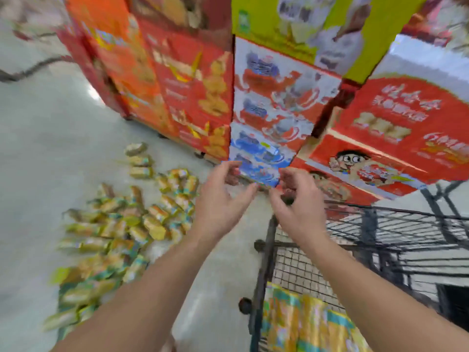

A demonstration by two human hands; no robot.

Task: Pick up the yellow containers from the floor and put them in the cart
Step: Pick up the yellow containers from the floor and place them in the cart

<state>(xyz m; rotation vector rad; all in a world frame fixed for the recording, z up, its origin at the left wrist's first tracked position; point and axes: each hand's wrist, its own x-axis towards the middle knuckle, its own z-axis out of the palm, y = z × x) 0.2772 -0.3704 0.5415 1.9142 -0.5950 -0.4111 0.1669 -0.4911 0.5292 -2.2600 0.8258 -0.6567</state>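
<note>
Both bare forearms reach up from the bottom edge, and the left hand (220, 199) and right hand (300, 204) hover side by side at mid-frame, near each other but not touching. Each grip is apart, fingers loosely curled around nothing.

Stacked red, orange, green and blue printed cartons (253, 85) wall off the whole upper half, their lower edge meeting the pale grey floor (50, 138) just beyond the fingertips. Left of the cartons the floor lies open out to the frame edge, and a bare strip of it runs between the arms down to the bottom.

At the right, the black wire-mesh cart (380, 237) is cut off by the right and bottom edges; its dark corner post stands just right of the bare strip. Some yellow-and-teal packaged containers in the cart (304, 323) lie against its near corner, partly hidden by the right forearm.

Many yellow containers on the floor (121, 224) are scattered in a loose pile at lower left, well apart from the cart. Motion blur smears the whole view, so labels, counts and exact container shapes cannot be made out.
</note>
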